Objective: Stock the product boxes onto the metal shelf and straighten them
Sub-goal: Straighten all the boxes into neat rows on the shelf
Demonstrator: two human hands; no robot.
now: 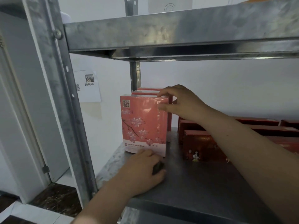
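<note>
Head view: right hand (181, 102) pinches the upright pink box (143, 125) at its top right corner; left hand (144, 172) lies curled at its base on the metal shelf (202, 183).

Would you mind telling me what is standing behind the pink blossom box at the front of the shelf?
Behind the pink blossom box, the top edges of at least two more upright boxes show. Their faces are covered by the front box and the right hand, so how well they line up cannot be seen.

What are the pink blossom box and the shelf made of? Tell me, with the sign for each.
Pink blossom box: likely printed cardboard under clear glossy film, going by the sheen and crisp edges.
Shelf: metal, probably galvanised steel, given its mottled grey surface, the bolted post and punched holes.
</note>
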